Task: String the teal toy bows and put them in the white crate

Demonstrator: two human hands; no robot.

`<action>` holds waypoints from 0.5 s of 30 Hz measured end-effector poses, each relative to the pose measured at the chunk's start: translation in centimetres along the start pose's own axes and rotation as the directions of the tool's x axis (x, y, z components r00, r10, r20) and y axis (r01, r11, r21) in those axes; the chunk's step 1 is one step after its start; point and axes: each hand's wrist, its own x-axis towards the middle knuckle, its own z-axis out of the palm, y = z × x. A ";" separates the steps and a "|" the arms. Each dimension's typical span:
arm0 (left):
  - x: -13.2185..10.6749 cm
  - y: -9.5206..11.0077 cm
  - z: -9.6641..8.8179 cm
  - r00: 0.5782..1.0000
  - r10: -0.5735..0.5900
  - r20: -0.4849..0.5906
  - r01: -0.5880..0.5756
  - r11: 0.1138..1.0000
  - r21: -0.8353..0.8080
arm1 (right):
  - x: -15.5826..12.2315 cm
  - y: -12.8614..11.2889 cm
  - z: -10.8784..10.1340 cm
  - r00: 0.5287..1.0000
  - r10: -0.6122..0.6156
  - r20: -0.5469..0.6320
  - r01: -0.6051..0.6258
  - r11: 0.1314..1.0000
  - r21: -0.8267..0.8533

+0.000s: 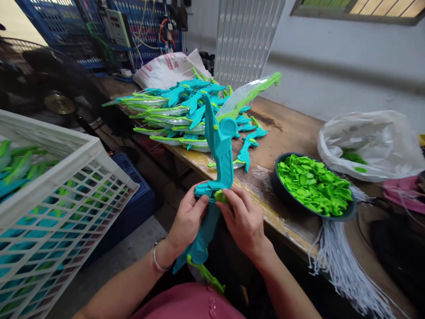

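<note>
A teal plastic toy bow (pixel 225 164) with lime-green tips stands roughly upright in front of my body. My left hand (pixel 188 218) is closed round its middle, thumb pressed on the teal grip. In my right hand (pixel 244 219), thumb and fingers pinch a small green plastic piece (pixel 220 196) against the side of the bow's middle. The fingers partly cover that piece, so I cannot tell whether it is seated. Beyond my hands, many similar teal and green bows (pixel 186 110) lie piled on the wooden table (pixel 282 119).
Right of my hands, a dark bowl (pixel 275 177) holds small green pieces. White strings (pixel 345 266) hang over the table edge below it. Behind stands an open white plastic bag (pixel 375 146). At left, a white crate (pixel 96 155) contains more bows, near a fan (pixel 59 103).
</note>
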 end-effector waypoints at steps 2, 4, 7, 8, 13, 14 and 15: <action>0.8 0.9 0.2 0.999 0.018 0.042 -0.017 1.000 -0.017 | 0.1 -0.2 -1.0 0.999 0.033 0.001 -0.033 0.999 0.002; 1.7 2.2 0.4 0.995 0.050 0.081 -0.047 0.998 -0.037 | 0.2 -0.6 -2.1 0.997 0.076 0.030 -0.076 0.997 0.026; 2.6 4.0 0.7 0.985 0.094 0.141 -0.090 0.995 -0.038 | 0.0 -1.5 -3.4 0.990 0.132 0.057 -0.138 0.984 0.111; 2.7 4.3 0.8 0.983 0.105 0.149 -0.100 0.994 -0.039 | -0.1 -1.8 -3.6 0.986 0.161 0.048 -0.166 0.973 0.159; 1.1 3.5 1.5 0.987 0.147 0.067 -0.143 0.988 -0.052 | -0.6 -3.2 -3.6 0.905 0.426 0.008 -0.359 0.753 0.551; 0.7 3.0 1.6 0.988 0.150 0.042 -0.148 0.987 -0.055 | -0.7 -3.3 -3.4 0.886 0.463 0.017 -0.375 0.695 0.614; 0.2 2.6 1.6 0.989 0.148 0.019 -0.147 0.987 -0.057 | -0.8 -3.5 -3.2 0.875 0.484 0.026 -0.384 0.660 0.646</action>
